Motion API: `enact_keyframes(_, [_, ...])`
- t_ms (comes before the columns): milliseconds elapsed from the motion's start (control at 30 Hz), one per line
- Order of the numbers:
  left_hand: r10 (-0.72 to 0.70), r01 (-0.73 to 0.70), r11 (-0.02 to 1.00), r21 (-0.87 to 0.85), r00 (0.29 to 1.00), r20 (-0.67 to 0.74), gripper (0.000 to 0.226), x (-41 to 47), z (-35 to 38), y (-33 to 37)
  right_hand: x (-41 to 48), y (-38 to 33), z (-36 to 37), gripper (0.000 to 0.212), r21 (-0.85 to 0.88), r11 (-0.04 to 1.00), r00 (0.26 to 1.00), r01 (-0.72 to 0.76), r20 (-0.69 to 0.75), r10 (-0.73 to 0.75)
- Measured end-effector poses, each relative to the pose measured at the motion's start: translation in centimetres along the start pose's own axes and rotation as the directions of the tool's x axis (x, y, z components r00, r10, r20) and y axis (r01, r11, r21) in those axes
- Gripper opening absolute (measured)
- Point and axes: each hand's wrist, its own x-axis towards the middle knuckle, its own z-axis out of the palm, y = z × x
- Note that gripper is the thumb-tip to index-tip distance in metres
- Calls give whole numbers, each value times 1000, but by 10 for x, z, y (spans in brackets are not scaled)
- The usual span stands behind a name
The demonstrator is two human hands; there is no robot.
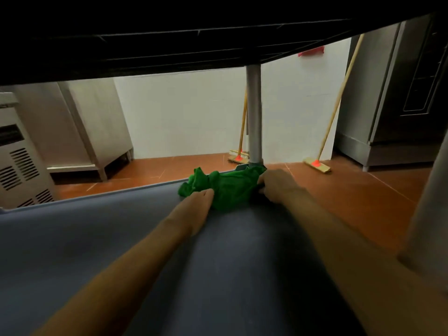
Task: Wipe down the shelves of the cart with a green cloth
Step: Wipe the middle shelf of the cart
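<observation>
At the far corner of the lower shelf (97, 238), right at the foot of the post (254, 112): that's where the cloth (225, 187) is. It lies bunched, not spread, with its far end touching the post base and the rest trailing left of the post along the back rim.

Left hand (196, 204): flat, fingers straight, tips pressing the near-left edge of the cloth. Nothing gripped.

Right hand (278, 185): just right of the post, on the near side, knuckles up and fingers curled round the cloth's right end. Looks like a grip; the fingertips are hidden under the hand, so I can't say how tight.

Step, my read: wiping the lower shelf, working the corner at the post. The shelf surface on the near side of the post and far to its left shows no visible streaks, so I can't tell what's been covered. The top shelf (145, 44) shows only its dark underside.

The next move calls for:
- flattening the bunch so more cloth meets the surface
- dragging it away from the post, along the back rim or towards the near edge, with steady downward pressure
- getting into the seam round the post base, where the wad bridges the joint
- keeping the head low, as the top shelf sits close overhead

Beyond the post, two brooms (317, 163) lean on the wall. Not in play.
</observation>
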Motion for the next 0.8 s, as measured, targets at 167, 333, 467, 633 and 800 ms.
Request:
enact_keyframes(167, [-21, 21, 1000, 8, 999, 37, 5, 2, -15, -14, -6, -3, -6, 22, -26, 1000, 1000, 2, -6, -2])
enact_keyframes(333, [-15, 14, 1000, 14, 999, 51, 6, -13, -18, -11, -23, -7, -9, 26, -41, 999, 1000, -8, -27, 7])
enact_keyframes(467, [-35, 35, 999, -7, 997, 64, 7, -32, -22, -7, -43, -13, -15, 27, -29, 999, 1000, -15, 5, 15])
enact_keyframes(633, [-60, 58, 997, 46, 997, 43, 5, -62, -19, 6, -76, -21, -22, 23, -12, 1000, 1000, -12, 27, 13])
enact_keyframes(800, [-83, 73, 992, 106, 992, 95, 7, -81, -23, 13, -108, -31, -28, 21, -53, 999, 1000, -1, 29, 2])
